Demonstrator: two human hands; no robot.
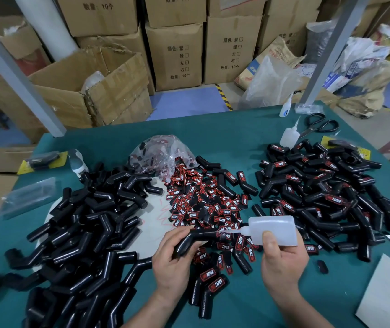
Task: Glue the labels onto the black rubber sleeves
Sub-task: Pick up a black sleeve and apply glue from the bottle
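My left hand (174,259) grips a bent black rubber sleeve (196,237) above the table's near middle. My right hand (281,259) holds a white glue bottle (274,229) on its side, its nozzle pointing left and touching the sleeve's right end. A heap of red-and-black labels (198,200) lies in the middle of the green table (236,129). Plain black sleeves (89,223) are piled at the left. Sleeves with labels on them (319,192) are piled at the right.
A clear bag of labels (160,152) sits behind the label heap. Two more glue bottles (288,136) and black scissors (319,124) stand at the far right. Cardboard boxes (175,55) line the floor behind. A white sheet (388,299) lies at the near right.
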